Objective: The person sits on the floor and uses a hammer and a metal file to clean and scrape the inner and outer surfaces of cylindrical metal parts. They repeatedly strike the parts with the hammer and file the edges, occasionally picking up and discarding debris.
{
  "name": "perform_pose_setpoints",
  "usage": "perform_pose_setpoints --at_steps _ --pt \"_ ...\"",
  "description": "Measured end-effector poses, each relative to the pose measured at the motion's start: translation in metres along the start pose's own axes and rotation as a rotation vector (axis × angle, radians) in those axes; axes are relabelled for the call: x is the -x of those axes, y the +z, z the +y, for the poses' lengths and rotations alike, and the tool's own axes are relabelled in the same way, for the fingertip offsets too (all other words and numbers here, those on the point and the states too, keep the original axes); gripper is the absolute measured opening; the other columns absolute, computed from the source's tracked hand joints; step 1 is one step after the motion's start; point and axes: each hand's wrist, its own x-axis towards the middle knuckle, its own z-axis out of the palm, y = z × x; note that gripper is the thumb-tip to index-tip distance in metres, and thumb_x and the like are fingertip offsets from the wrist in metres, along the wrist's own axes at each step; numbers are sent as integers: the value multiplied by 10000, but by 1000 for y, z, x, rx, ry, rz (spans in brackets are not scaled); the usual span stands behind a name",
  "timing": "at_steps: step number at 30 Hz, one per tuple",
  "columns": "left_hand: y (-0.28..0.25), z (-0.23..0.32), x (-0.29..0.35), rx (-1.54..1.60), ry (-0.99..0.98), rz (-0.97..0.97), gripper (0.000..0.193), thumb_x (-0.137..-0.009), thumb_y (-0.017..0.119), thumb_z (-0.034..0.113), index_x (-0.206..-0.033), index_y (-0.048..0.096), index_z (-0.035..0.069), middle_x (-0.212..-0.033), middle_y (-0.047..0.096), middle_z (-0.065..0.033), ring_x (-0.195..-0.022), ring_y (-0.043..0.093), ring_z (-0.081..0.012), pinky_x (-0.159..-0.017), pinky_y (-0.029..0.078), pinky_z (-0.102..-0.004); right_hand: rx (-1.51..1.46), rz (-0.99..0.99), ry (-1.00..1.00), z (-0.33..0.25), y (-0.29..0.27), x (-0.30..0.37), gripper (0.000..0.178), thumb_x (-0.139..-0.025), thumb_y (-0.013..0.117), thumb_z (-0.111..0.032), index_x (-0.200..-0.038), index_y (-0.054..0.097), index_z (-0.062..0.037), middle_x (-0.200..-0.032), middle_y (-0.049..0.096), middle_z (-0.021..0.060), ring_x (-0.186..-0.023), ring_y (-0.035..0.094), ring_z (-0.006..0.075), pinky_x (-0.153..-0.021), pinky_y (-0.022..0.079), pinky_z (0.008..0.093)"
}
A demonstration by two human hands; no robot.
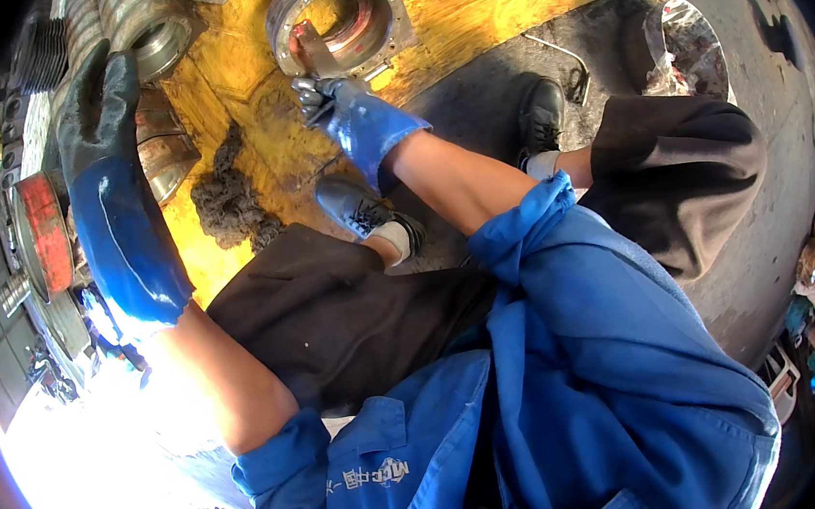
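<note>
The right hand (356, 113), in a blue rubber glove, has its grip closed on a flat metal scraper (315, 57) inside the square-flanged round metal housing (340, 16) on the yellow board's (216, 58) far edge. Best to keep the blade flat against the bore; the left hand (111, 183) hangs open, holding nothing.

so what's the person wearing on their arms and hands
Both the left hand and the right hand wear blue rubber-coated work gloves, grimy and darkened at the fingers. The sleeves of a blue work jacket are pushed up past the elbows, leaving both forearms uncovered.

Left hand (115, 183) spread, right hand (357, 118) clenched.
</note>
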Motion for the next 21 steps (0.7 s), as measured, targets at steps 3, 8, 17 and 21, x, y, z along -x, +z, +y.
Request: perform_pose_setpoints --at_steps 3,8,17,21 --pt "5 -2 -11 -55 -30 -41 342 -939 527 165 -1258 558 44 -1267 573 -170 -1145 551 -326 -938 452 -380 -382 -92 182 -12 16 0 269 -955 372 -72 -1126 515 79 -889 618 160 -601 550 210 -539 471 310" --pt "-22 40 -50 659 -230 -18 387 -930 542 241 -1246 571 20 -1276 569 -172 -1196 521 -293 -1006 380 -351 -253 124 137 -45 23 44 314 -896 576 -237 -1077 549 18 -826 627 111 -609 586 186 -511 495 307" --pt "-12 44 -73 919 -332 -26 569 -894 612 390 -1294 525 -4 -1179 613 -210 -1131 567 -270 -965 417 -330 -121 237 194 -125 0 154 108 -877 502 -81 -900 517 24 -761 572 129 -561 541 222 -528 523 342" --pt "13 28 -73 1056 -363 4 553 -891 637 341 -1282 526 -32 -1179 624 -186 -1100 577 -239 -958 421 -309 73 177 322 -176 35 205 192 -873 520 -28 -1042 552 58 -748 601 98 -555 576 173 -501 527 308"
